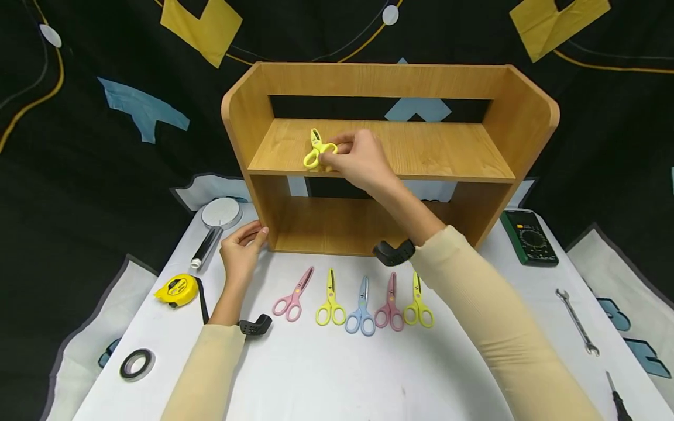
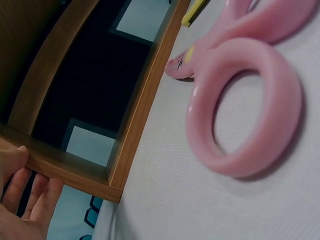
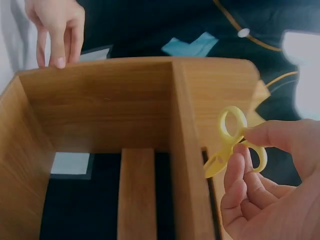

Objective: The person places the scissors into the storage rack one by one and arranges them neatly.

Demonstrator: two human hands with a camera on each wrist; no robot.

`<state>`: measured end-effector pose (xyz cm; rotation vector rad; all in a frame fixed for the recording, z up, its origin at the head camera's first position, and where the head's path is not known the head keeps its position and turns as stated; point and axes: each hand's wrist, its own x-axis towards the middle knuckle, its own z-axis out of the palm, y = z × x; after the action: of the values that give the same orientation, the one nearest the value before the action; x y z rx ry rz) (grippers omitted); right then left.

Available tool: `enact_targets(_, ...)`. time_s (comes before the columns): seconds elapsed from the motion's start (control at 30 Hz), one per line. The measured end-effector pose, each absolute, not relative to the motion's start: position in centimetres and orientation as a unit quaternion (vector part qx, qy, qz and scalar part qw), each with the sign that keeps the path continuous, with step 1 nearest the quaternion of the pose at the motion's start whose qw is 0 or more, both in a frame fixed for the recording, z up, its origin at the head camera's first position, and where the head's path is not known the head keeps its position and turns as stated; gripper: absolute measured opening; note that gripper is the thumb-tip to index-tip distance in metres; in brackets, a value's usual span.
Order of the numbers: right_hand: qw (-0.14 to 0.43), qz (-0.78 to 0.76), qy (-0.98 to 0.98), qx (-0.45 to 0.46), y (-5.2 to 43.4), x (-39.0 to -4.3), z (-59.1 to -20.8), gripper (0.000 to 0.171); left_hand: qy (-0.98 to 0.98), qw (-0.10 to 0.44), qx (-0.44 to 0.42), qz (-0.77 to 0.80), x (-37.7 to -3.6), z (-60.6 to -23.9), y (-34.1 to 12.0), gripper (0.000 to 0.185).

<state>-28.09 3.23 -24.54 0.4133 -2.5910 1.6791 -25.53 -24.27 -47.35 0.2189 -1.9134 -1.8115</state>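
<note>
Between thumb and fingers, my right hand (image 1: 363, 158) pinches yellow scissors (image 1: 316, 146) by a handle loop, at the upper board of a wooden desktop shelf (image 1: 379, 79). Their blades point toward the back in the head view. Whether the scissors touch the board, I cannot tell. My left hand (image 1: 241, 248) holds the front edge of the shelf's left side panel, low down. In front of the shelf lie several scissors in a row: pink scissors (image 1: 288, 302), yellow scissors (image 1: 330, 307), blue scissors (image 1: 361, 316), more pink scissors (image 1: 390, 313) and yellow scissors (image 1: 418, 310).
On the left of the white table (image 1: 337, 374) are a magnifying glass (image 1: 221, 213), a yellow tape measure (image 1: 178, 290) and a roll of black tape (image 1: 137, 365). A multimeter (image 1: 529, 237), a wrench (image 1: 578, 321) and a screwdriver (image 1: 618, 400) lie on the right.
</note>
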Motion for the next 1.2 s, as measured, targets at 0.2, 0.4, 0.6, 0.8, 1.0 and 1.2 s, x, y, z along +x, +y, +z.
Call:
enact_targets(0.2,0.004,0.536,-0.833,0.137,-0.7,-30.4,-24.9,0.039,-0.704,0.247,0.076,-0.661,-25.4,-47.2,-24.3,0.030)
enact_targets(0.4,0.034,0.458,-0.874,0.161,-2.4,-31.1,-25.4,0.042,-0.724,0.257,0.066,-0.637,-24.2,-45.5,-23.4,0.028)
enact_targets(0.6,0.039,0.387,-0.905,0.174,-2.9,-31.0,-25.6,0.044,-0.730,0.266,0.061,-0.626,-24.1,-45.5,-23.4,0.028)
enact_targets(0.8,0.024,0.447,-0.873,0.194,-0.8,-30.6,-25.6,0.055,-0.729,0.271,0.072,-0.625,-25.6,-47.6,-24.0,0.027)
enact_targets(1.0,0.035,0.490,-0.848,0.200,4.4,-28.2,-26.0,0.056,-0.726,0.263,0.077,-0.631,-25.6,-47.5,-24.2,0.029)
enact_targets(1.2,0.025,0.512,-0.834,0.206,10.5,-24.5,-27.7,0.054,-0.718,0.257,0.093,-0.640,-25.5,-47.6,-24.3,0.029)
